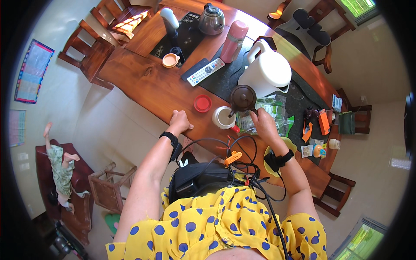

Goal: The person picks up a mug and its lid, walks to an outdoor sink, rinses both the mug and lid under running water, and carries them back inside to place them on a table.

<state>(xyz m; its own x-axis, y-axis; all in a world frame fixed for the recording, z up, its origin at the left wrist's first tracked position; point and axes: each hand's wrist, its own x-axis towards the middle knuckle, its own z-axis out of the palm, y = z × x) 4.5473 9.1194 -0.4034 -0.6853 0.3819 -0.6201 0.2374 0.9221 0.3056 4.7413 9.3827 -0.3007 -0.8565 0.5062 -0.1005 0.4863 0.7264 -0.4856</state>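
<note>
My right hand (265, 125) grips the handle of a dark brown teapot (242, 96), which is lidded and held over the table. Its spout points down at the mouth of a white mug (224, 122) with a red handle. Whether liquid runs from the spout is too small to tell. Left of the mug lies a round red lid (202, 103). Closed into a fist, my left hand (180, 122) rests at the near edge of the wooden table (149, 91), with nothing seen in it. Dark bands circle both my wrists.
Close beyond the teapot stands a large white jug (269, 71). Behind are a pink thermos (234, 41), a white remote control (206, 72) and a glass kettle (212, 21). Clear-and-green plastic packaging (277, 110) lies right of the mug. Black cables (253, 162) hang before my waist. Someone lies on a sofa (80, 208) at left.
</note>
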